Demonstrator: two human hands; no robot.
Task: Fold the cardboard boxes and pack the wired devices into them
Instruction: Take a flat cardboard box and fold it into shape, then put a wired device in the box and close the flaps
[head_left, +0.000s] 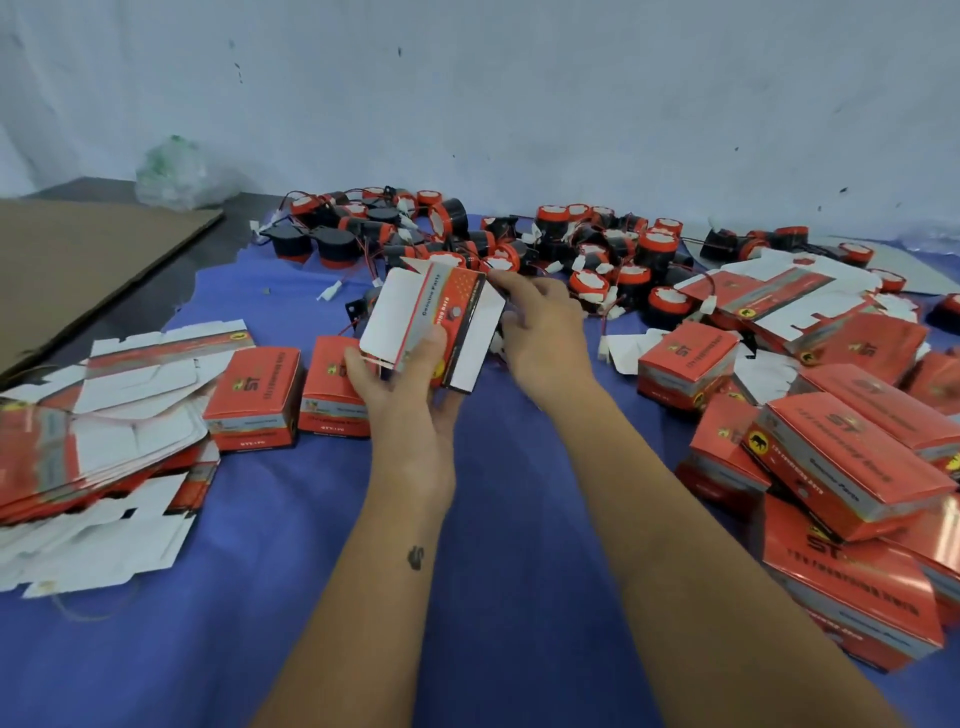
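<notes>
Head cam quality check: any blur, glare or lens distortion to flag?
Head view: overall soft, small print on the held box barely legible; flat box blanks at the left edge smear; glossy packed boxes on the right show glare; wide-angle bending at the edges; light even, shadows faint under the left hand.

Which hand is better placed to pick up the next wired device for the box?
Probably the right hand: it holds nothing and lies beside the wired devices, while the left hand grips the half-folded box.

Flat box blanks (98, 441) left, folded boxes (841, 457) right, wired devices (519, 244) behind.
</notes>
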